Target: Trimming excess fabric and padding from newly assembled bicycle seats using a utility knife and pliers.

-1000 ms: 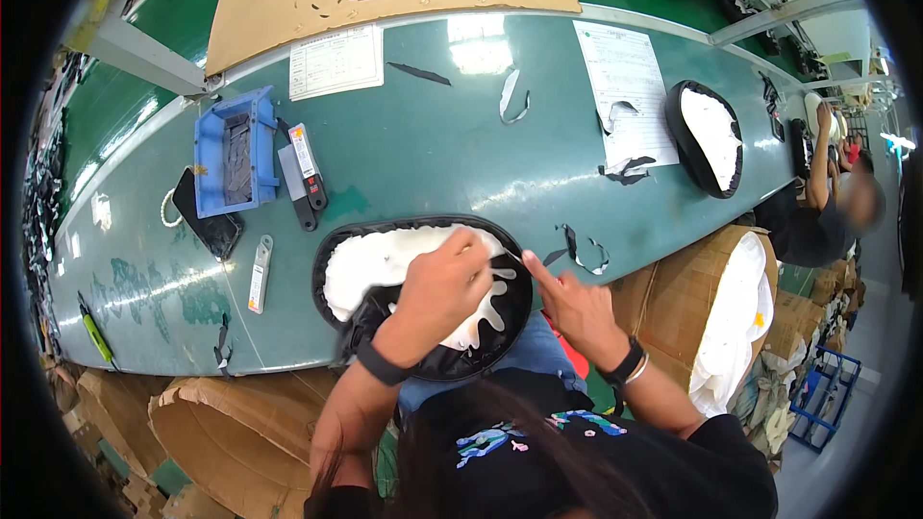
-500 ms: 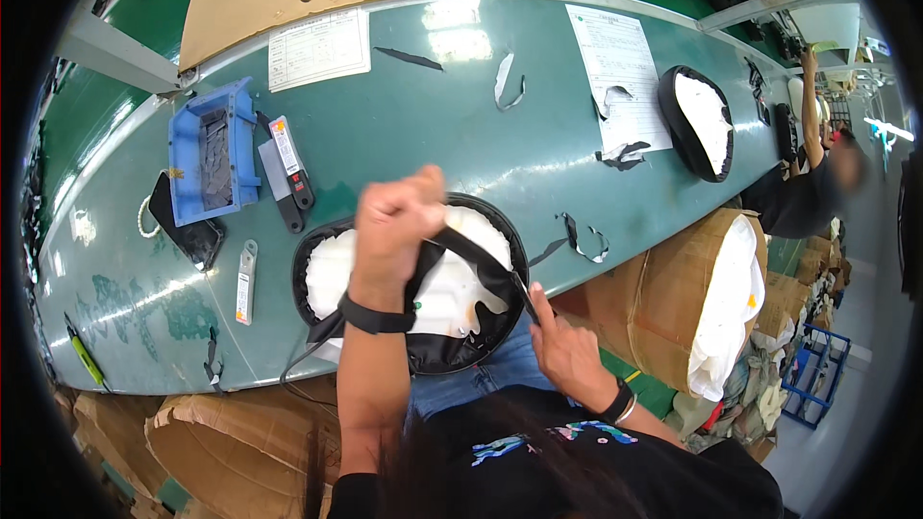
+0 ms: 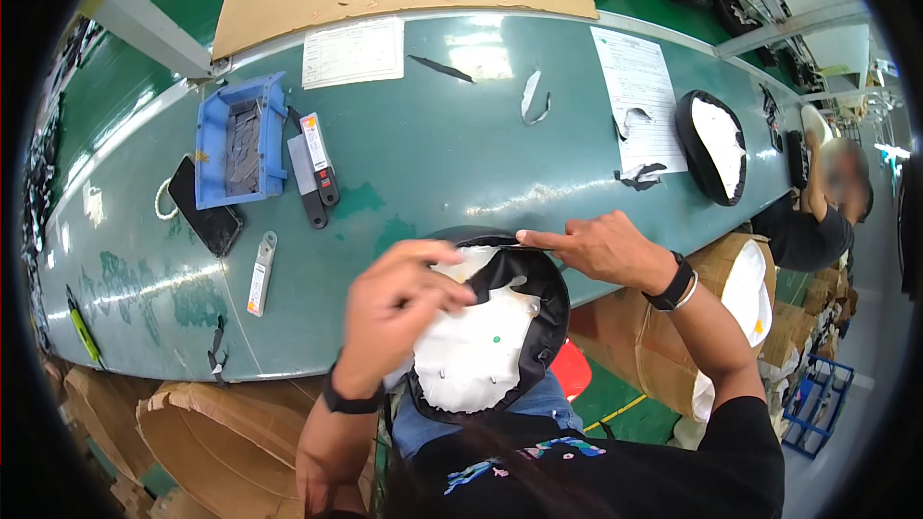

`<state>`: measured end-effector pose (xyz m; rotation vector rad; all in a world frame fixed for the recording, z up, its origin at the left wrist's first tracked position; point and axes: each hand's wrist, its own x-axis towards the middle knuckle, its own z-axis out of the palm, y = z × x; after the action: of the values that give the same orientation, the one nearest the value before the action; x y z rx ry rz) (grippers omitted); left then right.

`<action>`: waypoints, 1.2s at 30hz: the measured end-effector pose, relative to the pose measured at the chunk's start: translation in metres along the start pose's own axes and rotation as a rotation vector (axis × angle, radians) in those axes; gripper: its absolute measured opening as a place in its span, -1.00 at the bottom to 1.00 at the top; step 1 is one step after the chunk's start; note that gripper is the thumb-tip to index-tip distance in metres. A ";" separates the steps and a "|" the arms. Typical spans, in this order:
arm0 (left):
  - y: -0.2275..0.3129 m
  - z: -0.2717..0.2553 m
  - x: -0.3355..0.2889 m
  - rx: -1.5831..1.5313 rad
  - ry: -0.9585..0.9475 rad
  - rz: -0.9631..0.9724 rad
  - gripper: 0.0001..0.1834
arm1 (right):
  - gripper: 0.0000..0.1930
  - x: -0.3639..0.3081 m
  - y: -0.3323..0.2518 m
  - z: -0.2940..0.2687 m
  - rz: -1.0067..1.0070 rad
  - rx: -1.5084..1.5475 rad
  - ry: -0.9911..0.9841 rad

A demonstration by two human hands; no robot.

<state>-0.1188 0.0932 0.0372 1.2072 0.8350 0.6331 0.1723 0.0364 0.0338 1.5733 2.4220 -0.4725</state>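
A rounded pad (image 3: 481,351) with a white backing and a black cover folded over its rim rests on my lap against the table edge. My left hand (image 3: 399,303), somewhat blurred, is closed over the pad's left side, gripping a loose black strip of cover material (image 3: 492,275). That strip runs up to the far rim. At that rim, my right hand (image 3: 606,248) reaches in from the right with its index finger stretched along the edge. Its other fingers are curled round something thin and dark, mostly hidden.
On the green table (image 3: 385,173) are a blue bin (image 3: 269,183) of scraps, cutter knives (image 3: 315,168), a phone (image 3: 207,211), paper sheets (image 3: 354,53) and black offcuts (image 3: 442,67). Another pad (image 3: 713,149) lies right. Cartons (image 3: 231,442) stand below; a person (image 3: 817,226) works farther right.
The pad has turned and shifted right. My right hand has moved from the near rim up to the far rim. My left hand has come down and toward the pad's left side.
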 end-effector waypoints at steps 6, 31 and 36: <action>-0.045 0.036 0.036 1.182 -0.092 0.326 -0.79 | -0.30 0.016 0.006 -0.008 -0.174 -0.039 0.014; -0.041 0.015 0.080 0.909 -0.354 0.497 -0.76 | -0.32 -0.004 -0.016 0.000 0.225 0.074 -0.045; -0.032 0.001 0.085 0.308 -0.165 -0.052 -0.72 | -0.28 -0.025 -0.047 0.007 0.352 0.121 -0.086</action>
<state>-0.0713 0.1527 -0.0123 1.4890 0.8409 0.3641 0.1397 -0.0052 0.0435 1.9346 2.0272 -0.6110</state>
